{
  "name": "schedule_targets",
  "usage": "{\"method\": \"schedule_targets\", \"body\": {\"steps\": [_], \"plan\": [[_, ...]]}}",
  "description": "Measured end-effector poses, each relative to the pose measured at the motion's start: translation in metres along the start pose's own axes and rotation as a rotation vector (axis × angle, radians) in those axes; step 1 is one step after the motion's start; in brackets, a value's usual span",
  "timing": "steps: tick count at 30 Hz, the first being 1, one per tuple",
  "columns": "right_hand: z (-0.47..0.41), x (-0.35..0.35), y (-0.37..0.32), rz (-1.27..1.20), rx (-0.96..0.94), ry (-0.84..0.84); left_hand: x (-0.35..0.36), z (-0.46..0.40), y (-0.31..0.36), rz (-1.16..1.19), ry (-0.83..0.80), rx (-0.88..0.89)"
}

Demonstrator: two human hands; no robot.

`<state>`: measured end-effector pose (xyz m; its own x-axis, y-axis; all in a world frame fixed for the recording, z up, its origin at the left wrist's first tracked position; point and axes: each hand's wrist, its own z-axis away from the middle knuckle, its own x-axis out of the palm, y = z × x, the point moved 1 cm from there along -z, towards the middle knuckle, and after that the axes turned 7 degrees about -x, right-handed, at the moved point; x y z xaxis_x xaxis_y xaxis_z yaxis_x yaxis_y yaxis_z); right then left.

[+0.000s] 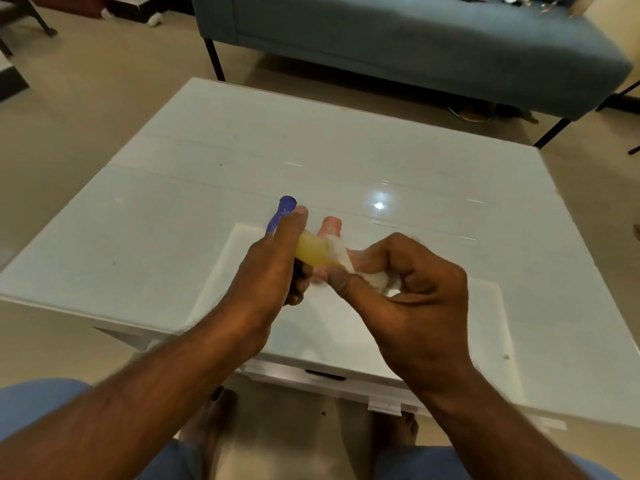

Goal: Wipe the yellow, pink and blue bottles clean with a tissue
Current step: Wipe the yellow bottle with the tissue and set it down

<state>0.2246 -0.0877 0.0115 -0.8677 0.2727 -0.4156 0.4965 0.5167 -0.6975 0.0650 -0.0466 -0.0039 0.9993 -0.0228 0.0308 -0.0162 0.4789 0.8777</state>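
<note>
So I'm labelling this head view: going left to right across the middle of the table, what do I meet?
Blue bottle → left hand → yellow bottle → tissue → right hand. The pink bottle stands behind the yellow one, so I leave it out.

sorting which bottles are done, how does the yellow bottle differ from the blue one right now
The yellow bottle is held in the air, gripped by the left hand, while the blue bottle stands on the table. The tissue in the right hand touches the yellow one; nothing wipes the blue one. Both look similarly small.
</note>
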Motion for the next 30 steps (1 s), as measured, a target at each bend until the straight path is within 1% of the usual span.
{"method": "schedule_targets", "body": {"steps": [2,5,7,11,13,16,18,22,23,24,26,27,28,29,30], "plan": [[-0.003,-0.002,-0.001,-0.094,0.086,0.026,0.0,-0.001,0.001,-0.022,0.021,-0.011],[-0.009,-0.009,0.0,-0.274,0.272,0.025,-0.002,0.0,0.005,-0.094,0.074,-0.005],[-0.009,-0.009,0.001,-0.318,0.33,-0.072,-0.002,0.0,0.004,-0.145,0.108,0.009],[0.002,0.0,0.0,-0.375,0.375,-0.315,0.009,0.005,0.001,-0.209,0.102,0.019],[0.001,-0.001,0.0,-0.381,0.356,-0.345,0.009,0.007,0.003,-0.233,0.095,0.027],[-0.001,-0.005,0.003,-0.357,0.269,-0.227,0.003,0.006,0.006,-0.278,0.084,0.043],[0.0,-0.005,0.004,-0.287,0.231,-0.147,0.001,0.008,0.004,-0.299,0.068,0.025],[-0.008,-0.011,0.005,0.047,0.05,-0.044,0.01,0.015,0.001,-0.243,-0.037,-0.062],[-0.011,-0.015,0.004,0.105,0.011,-0.001,0.012,0.016,0.002,-0.244,-0.076,-0.065],[-0.014,-0.018,0.002,0.138,-0.019,0.042,0.012,0.017,0.003,-0.285,-0.118,-0.032],[-0.017,-0.022,0.001,0.146,0.003,0.091,0.007,0.026,0.006,-0.353,-0.201,0.014],[-0.017,-0.022,0.003,0.136,0.045,0.102,0.008,0.03,0.01,-0.335,-0.219,-0.006],[-0.016,-0.022,0.004,0.134,0.095,0.112,0.013,0.025,0.011,-0.372,-0.208,-0.048],[-0.015,-0.021,0.005,0.122,0.158,0.113,0.02,0.021,0.011,-0.445,-0.201,-0.133],[-0.016,-0.02,0.006,0.079,0.248,0.107,0.025,0.022,0.008,-0.595,-0.281,-0.291]]}}
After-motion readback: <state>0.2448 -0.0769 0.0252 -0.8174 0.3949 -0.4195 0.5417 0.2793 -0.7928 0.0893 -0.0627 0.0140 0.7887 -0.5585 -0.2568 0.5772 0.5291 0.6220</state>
